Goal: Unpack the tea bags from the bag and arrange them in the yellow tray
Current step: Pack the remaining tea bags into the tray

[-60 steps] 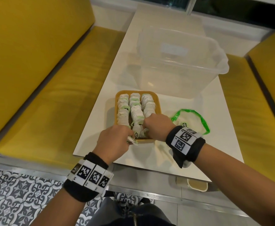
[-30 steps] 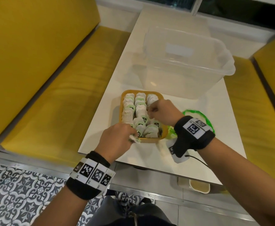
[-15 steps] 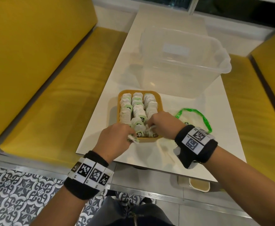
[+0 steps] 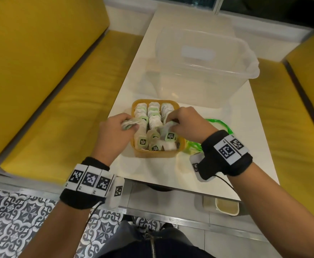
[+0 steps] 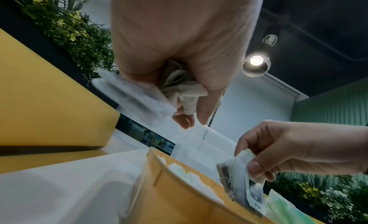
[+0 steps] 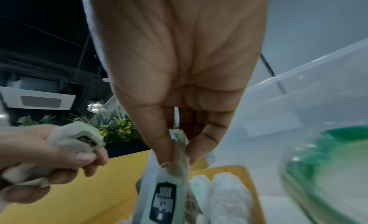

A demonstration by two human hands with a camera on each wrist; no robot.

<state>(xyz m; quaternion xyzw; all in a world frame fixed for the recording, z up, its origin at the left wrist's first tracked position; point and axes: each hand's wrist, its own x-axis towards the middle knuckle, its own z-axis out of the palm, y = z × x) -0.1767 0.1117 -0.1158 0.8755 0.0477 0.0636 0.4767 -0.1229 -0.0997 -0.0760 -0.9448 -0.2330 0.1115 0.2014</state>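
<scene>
The yellow tray (image 4: pixel 156 155) sits on the white table, filled with three rows of white tea bags (image 4: pixel 153 116) with green tags. My left hand (image 4: pixel 115 131) hovers at the tray's left edge and grips a small bunch of tea bags (image 5: pixel 179 89) in curled fingers. My right hand (image 4: pixel 186 121) is over the tray's right row and pinches one tea bag (image 6: pixel 175 169) by its top, its green tag (image 4: pixel 170 136) hanging down. The clear bag with green trim (image 4: pixel 217 125) lies right of the tray, partly hidden by my right wrist.
A large clear plastic tub (image 4: pixel 204 67) stands just behind the tray. Yellow bench seats (image 4: pixel 59 101) flank the narrow table (image 4: pixel 227 175) on both sides. A small cup (image 4: pixel 227 206) sits on the floor under the table's near edge.
My left hand moved up from the tray's near corner to its left edge, still holding tea bags. My right hand lifted a tea bag from the near end toward the tray's right row.
</scene>
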